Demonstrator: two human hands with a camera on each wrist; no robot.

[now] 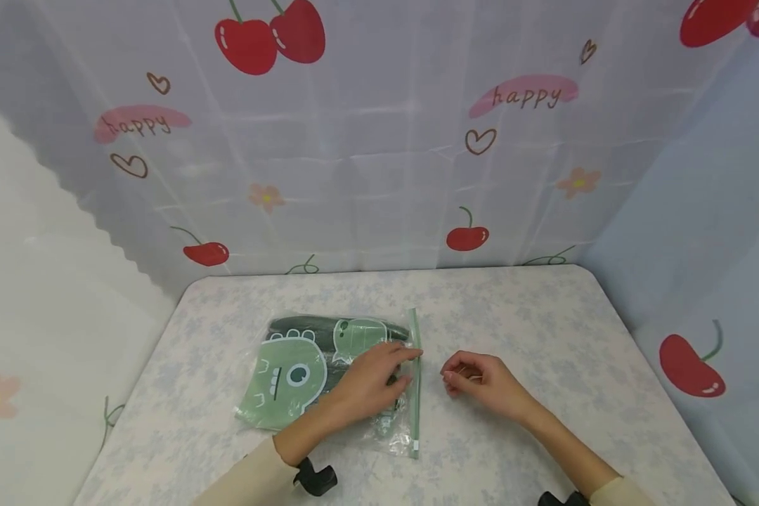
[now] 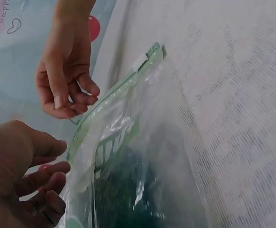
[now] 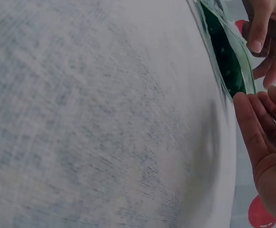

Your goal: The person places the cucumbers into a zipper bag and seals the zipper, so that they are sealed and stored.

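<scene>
A clear slider bag (image 1: 313,414) with a green dinosaur print lies flat on the table. Long dark green vegetables, apparently cucumbers (image 1: 316,325), show through it. Its green zip strip (image 1: 415,400) faces right, with the white slider (image 1: 415,445) at the near end. My left hand (image 1: 370,379) is over the bag's right part, fingers bent and apart, fingertips by the strip; whether they touch it is unclear. To the right of the strip my right hand (image 1: 483,383) hovers with loosely curled fingers, holding nothing. Both hands also appear in the left wrist view.
The table (image 1: 544,316) has a pale patterned cover. Behind it hangs a curtain (image 1: 367,161) with cherry prints, and similar sheets (image 1: 721,267) stand at the sides. Black wrist mounts (image 1: 316,479) sit on both wrists.
</scene>
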